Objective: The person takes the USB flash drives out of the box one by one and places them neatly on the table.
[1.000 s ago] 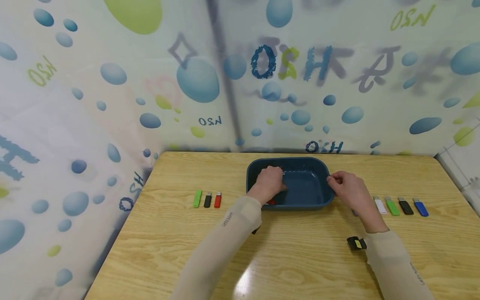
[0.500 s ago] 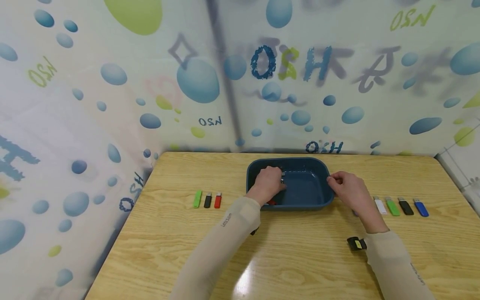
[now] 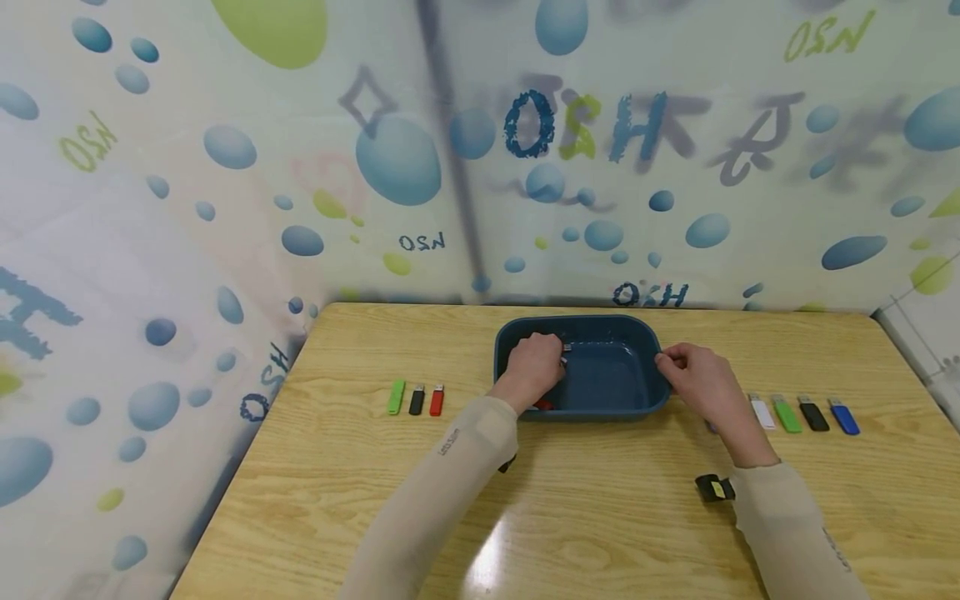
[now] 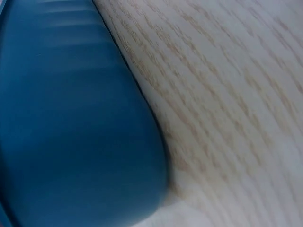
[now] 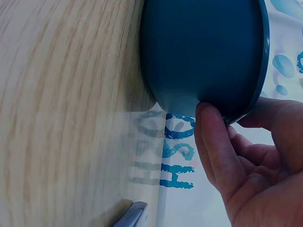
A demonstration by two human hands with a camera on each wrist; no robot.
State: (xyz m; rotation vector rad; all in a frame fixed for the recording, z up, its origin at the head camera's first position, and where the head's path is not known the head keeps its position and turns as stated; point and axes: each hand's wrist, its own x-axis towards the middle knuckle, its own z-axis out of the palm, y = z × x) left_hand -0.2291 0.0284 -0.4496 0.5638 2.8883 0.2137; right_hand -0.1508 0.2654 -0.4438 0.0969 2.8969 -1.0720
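A dark blue plastic bin [image 3: 607,379] stands toward the back of the table. My left hand [image 3: 534,363] reaches down into its left part, knuckles up; its fingertips are mostly hidden, so I cannot tell what they hold. Beside those fingers show the metal plugs [image 3: 567,348] of USB sticks, and a red piece [image 3: 543,404] lies below the wrist. My right hand [image 3: 694,375] pinches the bin's right rim; in the right wrist view, fingers [image 5: 215,142] press the outer wall while the thumb sits over the edge. Only the bin's outside wall [image 4: 80,118] fills the left wrist view.
Left of the bin lie a green [image 3: 396,397], a black [image 3: 417,400] and a red USB stick [image 3: 437,401]. To the right is a row with white [image 3: 762,412], green [image 3: 787,413], black [image 3: 813,413] and blue [image 3: 844,417] sticks. A patterned curtain [image 3: 525,208] hangs behind.
My left hand has shifted slightly left inside the bin, and the metal plugs beside its fingers show more. The right hand keeps its grip on the rim.
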